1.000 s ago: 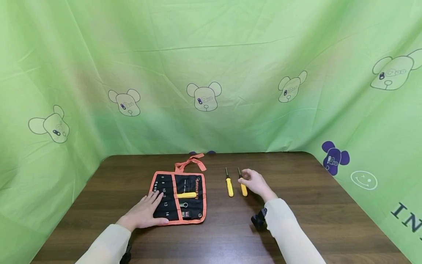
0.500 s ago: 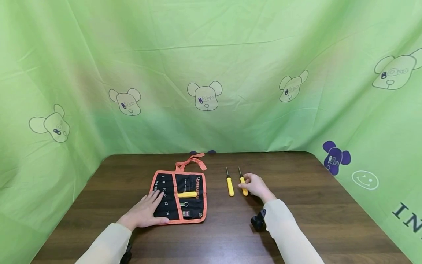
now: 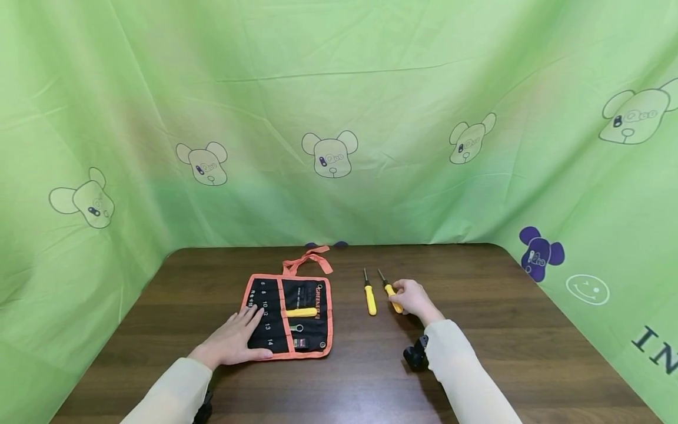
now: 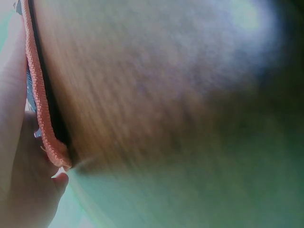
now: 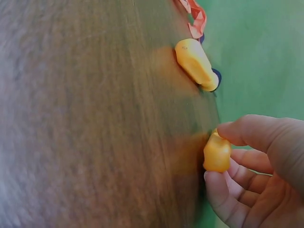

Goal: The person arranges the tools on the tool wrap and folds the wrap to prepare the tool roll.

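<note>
- The left hand [image 3: 230, 340] rests on the left part of the tool pouch [image 3: 272, 301], fingers stretched toward its far side, thumb extended along its near edge.
- The left arm [image 3: 172, 391] slants in from the pouch's near left.
- The right hand [image 3: 416, 301], well apart to the pouch's right, curls thumb and fingers in a pinch.
- The right arm [image 3: 468, 371] reaches in from the pouch's near right.

White numbers [image 3: 267, 327] run down the left side of a black, orange-edged tool pouch [image 3: 275, 303]: 6, 8, 10, one ending in 2, 13 and 14. On its right side, orange lettering [image 3: 318, 296] begins GREEN, partly covered by a yellow handle [image 3: 301, 312]. The green curtain [image 3: 339, 76] shows large dark letters I and N [image 3: 657, 351] at the right edge, below a smiley [image 3: 588, 290]; print on its bear heads [image 3: 331, 156] is too small to read.
</note>
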Demonstrator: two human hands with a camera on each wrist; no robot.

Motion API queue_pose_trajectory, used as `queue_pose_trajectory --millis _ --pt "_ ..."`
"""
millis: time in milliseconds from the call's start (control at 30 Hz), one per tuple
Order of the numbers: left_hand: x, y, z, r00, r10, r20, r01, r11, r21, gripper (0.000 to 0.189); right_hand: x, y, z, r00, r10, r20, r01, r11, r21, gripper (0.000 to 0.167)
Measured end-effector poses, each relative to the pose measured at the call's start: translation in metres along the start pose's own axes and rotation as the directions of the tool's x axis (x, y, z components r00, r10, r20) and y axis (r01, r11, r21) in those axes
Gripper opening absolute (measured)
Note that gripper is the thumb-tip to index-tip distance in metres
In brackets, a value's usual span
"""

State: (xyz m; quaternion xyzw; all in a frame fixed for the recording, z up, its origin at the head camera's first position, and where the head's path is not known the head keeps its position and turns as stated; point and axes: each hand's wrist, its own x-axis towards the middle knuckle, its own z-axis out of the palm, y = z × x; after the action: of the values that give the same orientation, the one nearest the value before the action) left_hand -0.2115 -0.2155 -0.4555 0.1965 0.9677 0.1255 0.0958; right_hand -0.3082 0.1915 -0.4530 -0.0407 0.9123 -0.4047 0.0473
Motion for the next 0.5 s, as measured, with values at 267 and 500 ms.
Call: queue_pose_trajectory --millis 267,500 --pt "0.002 -0.003 0.002 1.000 0.004 -0.001 -0.004 1.000 0.014 0.101 0.002 -0.003 -0.003 1.000 -0.010 -0.020 0.011 0.999 0.037 0.036" --pt "0.002 -0.002 0.001 1.000 -0.002 0.006 0.002 1.000 0.012 0.101 0.004 -0.012 -0.005 0.996 -0.074 -0.054 0.076 0.996 0.053 0.034"
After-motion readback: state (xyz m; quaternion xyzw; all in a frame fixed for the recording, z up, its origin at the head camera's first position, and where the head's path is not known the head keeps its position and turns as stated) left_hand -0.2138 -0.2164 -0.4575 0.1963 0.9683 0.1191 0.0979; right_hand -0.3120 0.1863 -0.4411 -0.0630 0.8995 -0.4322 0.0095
